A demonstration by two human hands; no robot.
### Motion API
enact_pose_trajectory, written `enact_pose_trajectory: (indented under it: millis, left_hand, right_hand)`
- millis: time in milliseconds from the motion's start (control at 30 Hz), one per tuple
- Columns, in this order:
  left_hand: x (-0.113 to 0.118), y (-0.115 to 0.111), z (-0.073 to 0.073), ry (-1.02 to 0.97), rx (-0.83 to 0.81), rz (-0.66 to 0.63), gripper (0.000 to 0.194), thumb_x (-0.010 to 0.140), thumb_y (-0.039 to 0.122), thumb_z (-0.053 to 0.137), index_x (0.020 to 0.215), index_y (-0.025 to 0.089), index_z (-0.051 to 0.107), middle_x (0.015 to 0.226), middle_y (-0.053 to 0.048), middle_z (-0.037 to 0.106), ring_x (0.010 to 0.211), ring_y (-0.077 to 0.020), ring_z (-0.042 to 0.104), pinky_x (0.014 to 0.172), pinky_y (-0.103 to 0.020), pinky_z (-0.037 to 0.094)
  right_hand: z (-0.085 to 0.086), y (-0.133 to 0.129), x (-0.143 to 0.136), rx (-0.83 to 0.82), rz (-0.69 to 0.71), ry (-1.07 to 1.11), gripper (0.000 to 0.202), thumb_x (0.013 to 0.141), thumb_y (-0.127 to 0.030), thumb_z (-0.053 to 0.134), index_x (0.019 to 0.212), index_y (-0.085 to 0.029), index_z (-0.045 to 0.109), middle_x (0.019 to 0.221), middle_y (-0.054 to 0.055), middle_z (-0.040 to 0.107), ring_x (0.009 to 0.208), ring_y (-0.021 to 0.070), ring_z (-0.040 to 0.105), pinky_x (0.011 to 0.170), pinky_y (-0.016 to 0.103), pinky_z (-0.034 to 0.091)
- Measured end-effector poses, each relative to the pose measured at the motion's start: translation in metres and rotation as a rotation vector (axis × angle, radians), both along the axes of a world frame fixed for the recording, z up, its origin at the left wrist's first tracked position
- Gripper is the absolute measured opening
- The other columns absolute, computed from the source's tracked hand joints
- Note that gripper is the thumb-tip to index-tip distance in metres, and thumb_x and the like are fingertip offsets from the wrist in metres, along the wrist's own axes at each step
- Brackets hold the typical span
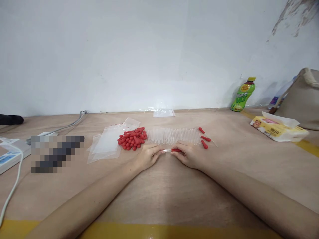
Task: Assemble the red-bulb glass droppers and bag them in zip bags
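Wall (139,59): pale, smooth, peeling at upper right
Tabletop (159,196): light brown, meeting the wall
Near edge: yellow tape (119,230)
Light: soft sheen on tabletop

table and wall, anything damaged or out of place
The wall has a rough, brownish patch at upper right, as if paint peeled. No spill shows on the table; pixelation hides one spot at left.

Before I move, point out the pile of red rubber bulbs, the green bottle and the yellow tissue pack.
Red rubber bulbs (129,141): head view, middle of the pile.
Green bottle (242,97): head view, label.
Yellow tissue pack (273,130): head view, printed side.
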State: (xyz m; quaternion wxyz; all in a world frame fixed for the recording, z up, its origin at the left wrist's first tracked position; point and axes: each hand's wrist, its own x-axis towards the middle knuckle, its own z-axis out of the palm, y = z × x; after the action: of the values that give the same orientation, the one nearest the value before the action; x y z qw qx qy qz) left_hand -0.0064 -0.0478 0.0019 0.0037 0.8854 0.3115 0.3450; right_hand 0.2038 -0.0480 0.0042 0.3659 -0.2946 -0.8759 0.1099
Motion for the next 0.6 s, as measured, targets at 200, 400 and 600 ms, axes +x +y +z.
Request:
enact_pose_trajectory:
  millis: [200,400,600]
  left_hand:
    - [0.001,0.003,0.000,-0.104,-0.023,0.036,0.018,0.085,0.025,0.050,0.091,0.015,0.064,0.076,-0.005,0.066,0.065,-0.0125,0.060,0.060,-0.023,0.047]
    - [-0.006,0.002,0.004,-0.110,0.020,0.053,0.048,0.078,0.035,0.057,0.122,0.018,0.047,0.108,-0.009,0.060,0.101,-0.0219,0.052,0.090,-0.039,0.041]
    - [-0.003,0.000,0.007,-0.049,-0.019,0.113,0.039,0.086,0.027,0.045,0.124,0.018,0.044,0.113,-0.008,0.055,0.107,-0.0202,0.046,0.094,-0.039,0.037]
  right_hand:
    - [-0.001,0.004,-0.005,-0.242,-0.057,0.297,0.015,0.077,-0.027,0.056,0.090,-0.019,0.061,0.080,0.003,0.063,0.073,0.0138,0.057,0.067,0.027,0.045]
    - [0.016,0.025,0.013,-0.484,-0.112,0.682,0.036,0.068,-0.037,0.064,0.098,-0.020,0.053,0.071,-0.003,0.055,0.063,0.0100,0.054,0.060,0.024,0.045]
    - [0.048,0.062,0.086,-0.496,-0.300,0.856,0.031,0.069,-0.028,0.062,0.098,-0.022,0.052,0.072,-0.004,0.050,0.062,0.0070,0.053,0.062,0.022,0.047]
